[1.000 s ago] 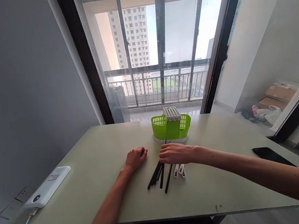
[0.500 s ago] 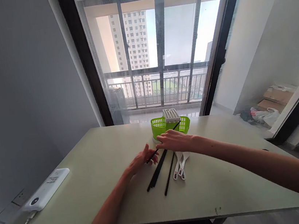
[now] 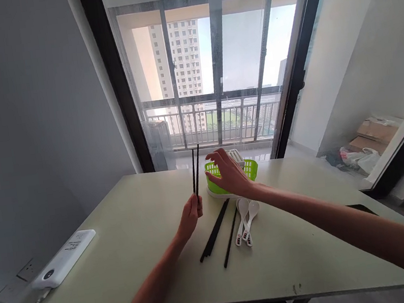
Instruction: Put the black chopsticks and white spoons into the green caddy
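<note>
In my head view, my left hand [image 3: 191, 209] now pinches two thin black sticks [image 3: 197, 168] upright, left of the green plastic basket [image 3: 214, 185]; my right hand [image 3: 230, 173] is freed, fingers loosely spread, so this pair is separated from the nearer black sticks [image 3: 215, 229].

A pale green table [image 3: 119, 261], with dark smudges [image 3: 297, 289] near its front edge, bears a green basket [image 3: 214, 184] on a white base towards its far side. In front of that lie a slanting bundle of black chopsticks [image 3: 214, 231], a single chopstick [image 3: 230, 237] just beside it, and overlapping white spoons [image 3: 243, 207]. A white oblong device [image 3: 67, 256] with a cable lies at the left edge, and a dark flat object [image 3: 363, 209], partly hidden, at the right.
</note>
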Demonstrator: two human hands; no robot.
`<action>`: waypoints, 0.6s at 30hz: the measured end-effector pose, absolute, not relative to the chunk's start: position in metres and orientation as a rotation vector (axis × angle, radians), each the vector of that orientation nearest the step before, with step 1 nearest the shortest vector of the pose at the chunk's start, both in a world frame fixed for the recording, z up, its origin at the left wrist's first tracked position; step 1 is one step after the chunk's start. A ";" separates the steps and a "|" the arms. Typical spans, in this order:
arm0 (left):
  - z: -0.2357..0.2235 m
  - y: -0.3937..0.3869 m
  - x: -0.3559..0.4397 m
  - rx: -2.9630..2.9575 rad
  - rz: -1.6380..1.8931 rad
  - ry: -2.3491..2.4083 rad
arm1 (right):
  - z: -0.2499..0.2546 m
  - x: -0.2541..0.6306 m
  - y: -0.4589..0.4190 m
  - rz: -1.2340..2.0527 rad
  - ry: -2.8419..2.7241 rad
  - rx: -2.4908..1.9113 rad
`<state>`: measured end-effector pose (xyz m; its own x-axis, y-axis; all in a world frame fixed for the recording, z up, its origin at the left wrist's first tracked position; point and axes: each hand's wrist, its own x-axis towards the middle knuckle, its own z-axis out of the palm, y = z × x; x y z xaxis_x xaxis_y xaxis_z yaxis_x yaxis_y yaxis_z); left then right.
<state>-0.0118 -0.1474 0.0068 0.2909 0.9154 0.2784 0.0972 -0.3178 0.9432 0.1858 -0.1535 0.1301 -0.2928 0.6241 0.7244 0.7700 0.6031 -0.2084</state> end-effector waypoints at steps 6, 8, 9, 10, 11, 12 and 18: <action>0.001 -0.154 -0.010 1.851 1.073 0.941 | 0.116 0.172 -0.137 0.586 -1.992 -1.056; 0.000 -0.155 -0.010 1.939 1.028 0.925 | 0.118 0.168 -0.138 0.576 -2.007 -0.997; 0.000 -0.156 -0.011 1.979 1.009 0.915 | 0.119 0.167 -0.139 0.576 -2.012 -0.985; 0.000 -0.156 -0.011 2.015 0.993 0.906 | 0.120 0.165 -0.140 0.587 -2.015 -0.983; 0.001 -0.156 -0.012 2.047 0.979 0.896 | 0.120 0.164 -0.141 0.603 -2.007 -0.991; 0.002 -0.155 -0.013 2.073 0.968 0.888 | 0.119 0.162 -0.142 0.614 -1.988 -1.004; 0.003 -0.152 -0.018 2.203 0.939 0.870 | 0.111 0.150 -0.132 0.534 -1.884 -1.053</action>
